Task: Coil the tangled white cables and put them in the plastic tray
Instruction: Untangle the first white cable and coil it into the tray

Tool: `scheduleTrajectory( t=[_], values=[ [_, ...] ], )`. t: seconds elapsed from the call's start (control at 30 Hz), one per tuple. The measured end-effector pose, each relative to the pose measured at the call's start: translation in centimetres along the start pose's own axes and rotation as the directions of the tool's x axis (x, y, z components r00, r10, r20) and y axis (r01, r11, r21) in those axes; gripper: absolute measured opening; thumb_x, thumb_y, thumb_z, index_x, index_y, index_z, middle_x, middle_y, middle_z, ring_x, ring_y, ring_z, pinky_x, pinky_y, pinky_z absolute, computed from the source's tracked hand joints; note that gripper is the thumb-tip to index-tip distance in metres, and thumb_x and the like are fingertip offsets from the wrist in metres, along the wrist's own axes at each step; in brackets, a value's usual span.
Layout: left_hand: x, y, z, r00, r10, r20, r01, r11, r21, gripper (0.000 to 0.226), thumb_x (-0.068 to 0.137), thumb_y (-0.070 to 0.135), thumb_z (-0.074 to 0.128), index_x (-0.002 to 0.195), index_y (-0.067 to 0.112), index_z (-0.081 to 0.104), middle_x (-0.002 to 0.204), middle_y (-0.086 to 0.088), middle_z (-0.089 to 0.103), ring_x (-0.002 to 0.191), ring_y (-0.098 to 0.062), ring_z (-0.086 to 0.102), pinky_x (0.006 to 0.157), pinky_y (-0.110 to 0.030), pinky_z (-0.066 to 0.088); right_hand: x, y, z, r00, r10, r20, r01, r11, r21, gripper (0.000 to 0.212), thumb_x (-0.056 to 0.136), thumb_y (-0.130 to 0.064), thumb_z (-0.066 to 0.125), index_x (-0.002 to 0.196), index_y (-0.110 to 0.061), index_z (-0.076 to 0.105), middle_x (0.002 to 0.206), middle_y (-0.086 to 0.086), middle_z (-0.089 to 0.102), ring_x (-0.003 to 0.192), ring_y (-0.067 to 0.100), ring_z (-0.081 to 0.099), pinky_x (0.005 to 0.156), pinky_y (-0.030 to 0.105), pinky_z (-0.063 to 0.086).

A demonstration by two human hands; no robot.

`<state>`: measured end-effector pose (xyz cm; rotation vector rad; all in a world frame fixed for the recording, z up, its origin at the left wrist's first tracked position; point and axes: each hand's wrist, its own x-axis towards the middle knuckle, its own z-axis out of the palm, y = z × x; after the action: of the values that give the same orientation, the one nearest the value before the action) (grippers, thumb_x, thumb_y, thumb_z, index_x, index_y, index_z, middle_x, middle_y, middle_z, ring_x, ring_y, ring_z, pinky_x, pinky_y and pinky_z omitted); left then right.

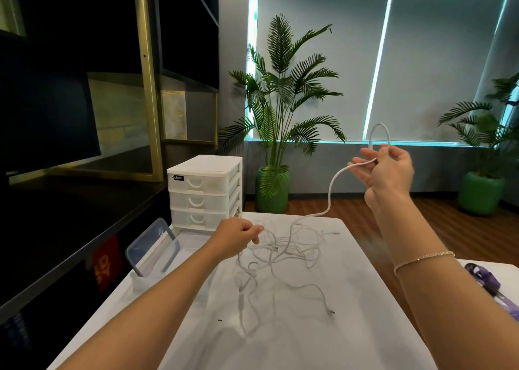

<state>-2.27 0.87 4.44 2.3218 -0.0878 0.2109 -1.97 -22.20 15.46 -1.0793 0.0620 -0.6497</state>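
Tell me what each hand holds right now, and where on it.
Right hand pinches the thick white braided cable near its end, a small loop standing above the grip. Left hand pinches a thin white cable at the tangle's left edge.

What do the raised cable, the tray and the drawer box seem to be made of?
Raised cable: it looks like a white braided fabric sheath, since its surface shows a fine woven texture; the right hand holds it. Tray: clear glossy plastic, see-through, with a bluish rim. Drawer box: white plastic frame with translucent, matte-looking drawers, to judge by the molded handles.
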Motion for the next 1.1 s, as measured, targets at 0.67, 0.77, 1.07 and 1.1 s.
scheduleTrajectory(
  t=[0.67,0.77,1.07,1.1],
  values=[
    [0.6,0.3,0.8,0.954,-0.256,-0.154,0.089,0.737,-0.67,0.022,0.101,0.018,0.033,0.101,0.007,0.053,0.083,-0.006,0.054,0.07,-0.014,0.049,0.065,-0.024,0.045,-0.3,-1.8,-0.1,0.99,0.027,0.141,0.007,0.971,-0.239,0.01,0.099,-0.02,0.039,0.097,-0.016,0.048,0.068,0.0,0.05,0.027,0.003,0.034,0.031,0.013,0.025],
    [0.3,2.2,0.5,0.967,-0.235,-0.1,0.067,0.612,-0.788,0.021,0.102,0.017,0.033,0.101,0.008,0.053,0.084,-0.005,0.054,0.075,-0.015,0.051,0.078,-0.032,0.049,-0.9,0.4,-0.3,0.943,0.188,0.274,-0.066,0.914,-0.4,0.011,0.095,-0.014,0.046,0.085,-0.013,0.051,0.061,0.002,0.045,0.026,0.003,0.032,0.029,0.013,0.024],
    [0.3,3.0,0.1,0.965,-0.264,-0.008,0.081,0.324,-0.943,0.018,0.1,0.019,0.039,0.092,0.018,0.055,0.081,-0.002,0.056,0.078,-0.016,0.054,0.089,-0.047,0.049,-5.0,8.3,-1.3,0.736,0.558,0.382,-0.065,0.62,-0.782,0.021,0.082,-0.012,0.067,0.071,-0.01,0.049,0.063,0.004,0.049,0.046,0.012,0.025,0.033,0.016,0.024],
    [0.4,2.9,0.1,0.962,-0.274,-0.003,0.08,0.293,-0.953,0.018,0.1,0.02,0.039,0.093,0.018,0.055,0.081,-0.002,0.057,0.079,-0.016,0.056,0.089,-0.048,0.049,-5.3,8.7,-1.5,0.719,0.574,0.392,-0.045,0.601,-0.798,0.025,0.081,-0.012,0.068,0.069,-0.011,0.045,0.06,0.004,0.044,0.047,0.012,0.024,0.035,0.017,0.024]
  ],
)
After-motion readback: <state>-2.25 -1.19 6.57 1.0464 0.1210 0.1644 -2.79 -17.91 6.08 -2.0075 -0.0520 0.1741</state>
